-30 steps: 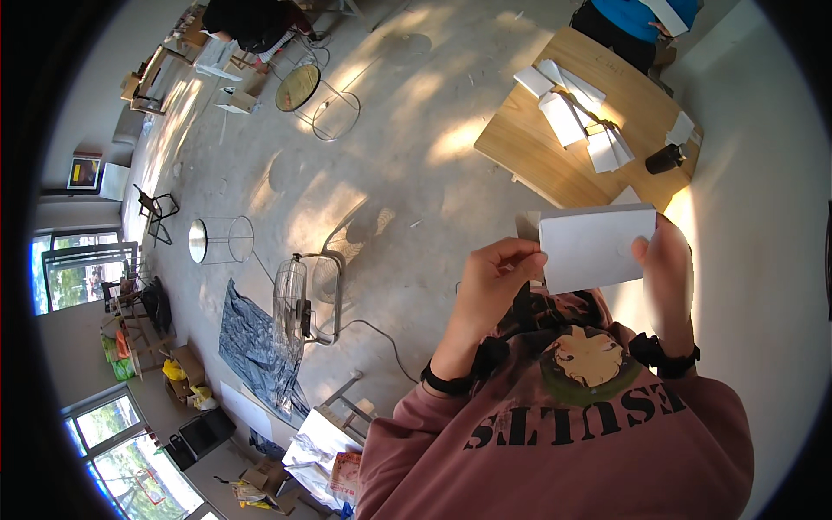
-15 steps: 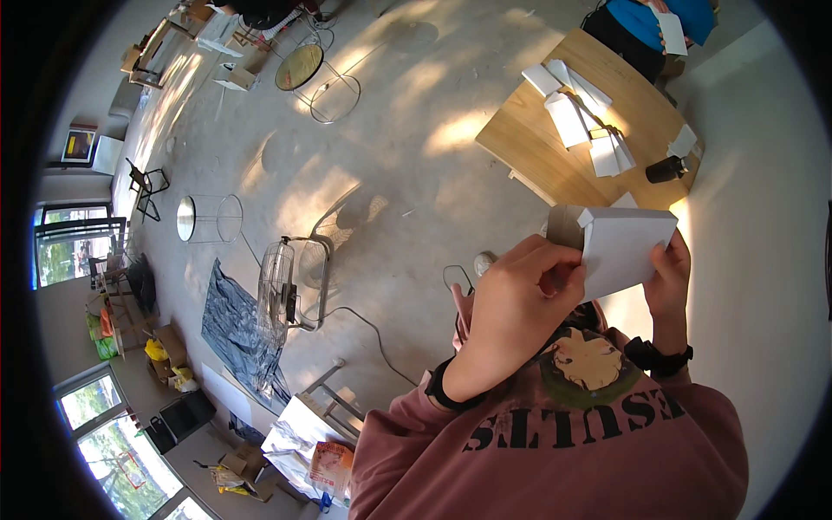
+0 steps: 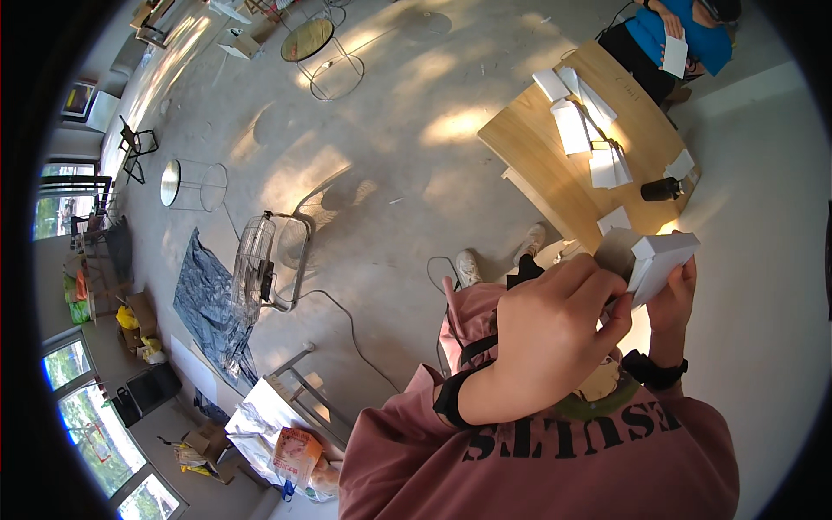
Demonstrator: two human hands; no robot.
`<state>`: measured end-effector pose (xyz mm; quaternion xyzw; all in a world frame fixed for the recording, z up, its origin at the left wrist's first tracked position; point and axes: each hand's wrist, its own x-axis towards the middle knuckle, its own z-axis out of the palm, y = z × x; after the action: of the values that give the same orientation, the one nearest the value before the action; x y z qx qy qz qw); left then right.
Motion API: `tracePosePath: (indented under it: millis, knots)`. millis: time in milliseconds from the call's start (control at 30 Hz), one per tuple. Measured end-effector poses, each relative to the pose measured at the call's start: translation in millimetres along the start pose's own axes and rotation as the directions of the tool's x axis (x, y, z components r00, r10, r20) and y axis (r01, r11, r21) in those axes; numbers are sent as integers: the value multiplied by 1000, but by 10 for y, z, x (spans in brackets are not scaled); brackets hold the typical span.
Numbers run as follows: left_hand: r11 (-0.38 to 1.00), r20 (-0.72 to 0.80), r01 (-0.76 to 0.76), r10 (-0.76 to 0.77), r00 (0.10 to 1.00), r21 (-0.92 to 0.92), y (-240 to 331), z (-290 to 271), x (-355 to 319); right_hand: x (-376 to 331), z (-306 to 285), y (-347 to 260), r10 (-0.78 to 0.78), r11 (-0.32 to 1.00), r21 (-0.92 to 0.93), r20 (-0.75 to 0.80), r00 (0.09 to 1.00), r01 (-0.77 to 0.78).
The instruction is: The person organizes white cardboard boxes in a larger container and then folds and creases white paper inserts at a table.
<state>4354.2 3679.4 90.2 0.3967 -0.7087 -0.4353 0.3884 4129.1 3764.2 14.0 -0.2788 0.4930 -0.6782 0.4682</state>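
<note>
White rectangular cardboard box, grey-lined flap extended: held before the chest, near the light-brown wooden table. Left hand: fingers curled, fingertips at flap end. Right hand: partly closed, grasping box's right side.

Around me spreads a grey floor, dappled with sunlight towards my twelve o'clock. I have a wooden table at two, a pale wall at three, a round stool at eleven, a second stool at ten, a wire-caged fan at nine, and a row of bright windows at eight.
</note>
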Motion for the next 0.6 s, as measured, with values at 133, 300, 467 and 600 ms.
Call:
tracePosePath:
  millis: [133,300,467,600]
  knots:
    - [989,-97,-146,147,984,16,53,25,-9,-40,-96,54,43,989,141,26,999,-46]
    - [965,-160,-257,262,952,52,85,77,-9,-67,-152,93,26,980,198,19,999,-30]
    - [932,-227,-339,361,904,133,124,134,-30,-58,-78,102,-39,966,260,113,993,8]
    - [927,-243,-354,374,895,125,128,129,-41,-36,-115,109,-24,960,281,109,994,-8]
